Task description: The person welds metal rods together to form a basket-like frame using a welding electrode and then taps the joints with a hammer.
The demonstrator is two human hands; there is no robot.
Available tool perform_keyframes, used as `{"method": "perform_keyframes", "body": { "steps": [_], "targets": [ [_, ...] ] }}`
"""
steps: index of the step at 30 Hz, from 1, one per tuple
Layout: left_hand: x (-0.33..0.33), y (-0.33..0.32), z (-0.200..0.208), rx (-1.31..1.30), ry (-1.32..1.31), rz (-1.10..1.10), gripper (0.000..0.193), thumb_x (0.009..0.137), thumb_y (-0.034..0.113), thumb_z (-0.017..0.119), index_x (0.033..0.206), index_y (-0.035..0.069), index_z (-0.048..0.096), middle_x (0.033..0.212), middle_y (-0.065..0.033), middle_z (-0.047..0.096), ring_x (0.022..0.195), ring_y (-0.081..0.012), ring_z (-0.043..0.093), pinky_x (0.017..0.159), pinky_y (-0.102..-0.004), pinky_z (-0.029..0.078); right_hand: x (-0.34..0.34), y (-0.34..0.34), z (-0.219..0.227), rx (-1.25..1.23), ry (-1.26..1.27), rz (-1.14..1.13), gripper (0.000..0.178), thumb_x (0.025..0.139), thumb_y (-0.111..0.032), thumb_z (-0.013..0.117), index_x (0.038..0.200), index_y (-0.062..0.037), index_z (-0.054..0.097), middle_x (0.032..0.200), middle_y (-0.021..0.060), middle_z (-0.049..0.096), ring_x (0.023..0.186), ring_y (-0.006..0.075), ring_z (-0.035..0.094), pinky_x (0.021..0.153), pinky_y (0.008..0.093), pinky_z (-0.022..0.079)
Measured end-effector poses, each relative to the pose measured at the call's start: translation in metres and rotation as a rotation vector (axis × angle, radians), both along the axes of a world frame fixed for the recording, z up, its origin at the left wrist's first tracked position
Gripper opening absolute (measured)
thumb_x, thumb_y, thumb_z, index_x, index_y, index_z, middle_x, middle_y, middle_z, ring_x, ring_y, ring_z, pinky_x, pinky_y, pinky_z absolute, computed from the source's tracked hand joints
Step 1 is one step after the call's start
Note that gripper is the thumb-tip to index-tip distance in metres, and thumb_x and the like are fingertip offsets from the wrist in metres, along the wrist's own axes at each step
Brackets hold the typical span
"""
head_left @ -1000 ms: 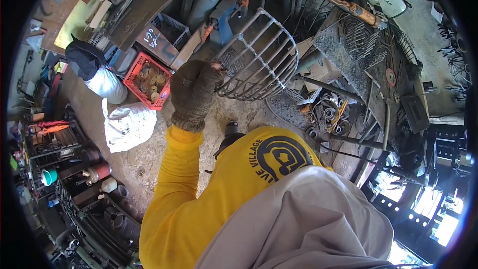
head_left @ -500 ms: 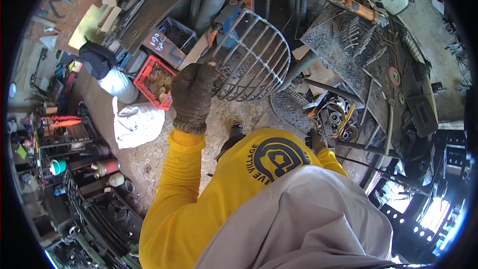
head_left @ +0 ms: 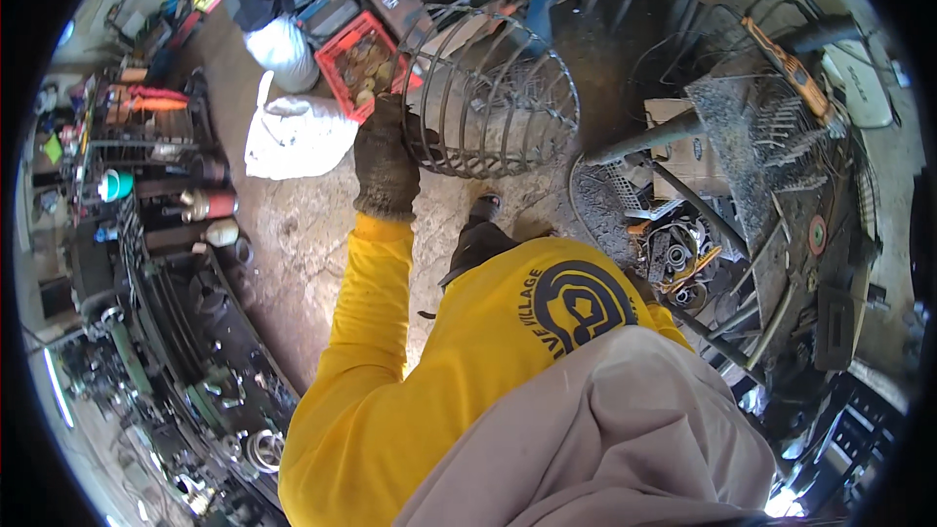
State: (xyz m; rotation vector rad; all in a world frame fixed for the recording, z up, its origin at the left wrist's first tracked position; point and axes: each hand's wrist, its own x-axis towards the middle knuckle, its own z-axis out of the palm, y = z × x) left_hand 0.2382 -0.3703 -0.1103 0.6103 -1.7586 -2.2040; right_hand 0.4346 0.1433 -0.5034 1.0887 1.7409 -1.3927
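Observation:
My left hand [head_left: 386,161], in a dark knitted work glove, is closed on the side of a round basket [head_left: 493,112] welded from bent metal bars. The basket is held up in front of me over the floor, tilted, and its bars stand well apart so the ground shows through. On the right, my other arm's yellow sleeve [head_left: 673,325] reaches down past my body. Only a dark sliver of my right hand [head_left: 640,285] shows there, and its fingers are hidden.
A red crate [head_left: 363,63] of round discs and a white sack [head_left: 298,137] stand beyond my left hand. At right, a metal workbench [head_left: 727,127] carries an orange angle grinder [head_left: 789,68] and metal pieces. A shelf [head_left: 146,151] lines the left side.
My view has turned, shifting the surroundings. The basket, still in my left hand, is tipped differently and sits beside the red crate. My right hand has largely slipped out of sight behind my shoulder.

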Motion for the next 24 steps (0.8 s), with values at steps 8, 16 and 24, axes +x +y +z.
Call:
{"method": "perform_keyframes", "body": {
  "steps": [8, 16, 24],
  "targets": [
    [0.072, -0.072, -0.153, -0.710, -0.535, 0.166, 0.055, 0.093, 0.053, 0.057, 0.076, 0.002, 0.069, 0.070, -0.0137, 0.067, 0.071, -0.0269, 0.066, 0.066, -0.0399, 0.048, -0.086, -0.024, 0.090, 0.067, 0.037, 0.196, 0.041, 0.093, -0.043, 0.053, 0.099, -0.0051, 0.065, 0.079, 0.0066, 0.068, 0.059, 0.0181, 0.060, 0.054, 0.0349, 0.048],
    [0.230, -0.115, -0.249, -0.789, -1.283, 0.153, 0.077, 0.090, 0.070, 0.036, 0.076, 0.003, 0.070, 0.077, -0.0213, 0.068, 0.083, -0.0408, 0.065, 0.075, -0.0503, 0.046, -0.153, -0.040, 0.096, 0.264, 0.307, 0.766, 0.044, 0.094, -0.042, 0.053, 0.114, -0.0051, 0.066, 0.099, 0.0141, 0.071, 0.091, 0.0258, 0.068, 0.084, 0.0406, 0.050],
    [0.267, -0.138, -0.263, -0.734, -1.250, -0.025, 0.063, 0.090, 0.059, 0.049, 0.089, -0.001, 0.069, 0.093, -0.0255, 0.068, 0.094, -0.0429, 0.064, 0.083, -0.0473, 0.048, -0.272, -0.141, 0.352, 0.723, 1.292, 0.589, 0.034, 0.095, -0.023, 0.062, 0.123, -0.0034, 0.065, 0.115, 0.0144, 0.069, 0.101, 0.0245, 0.067, 0.090, 0.0359, 0.052]
  ]
}}
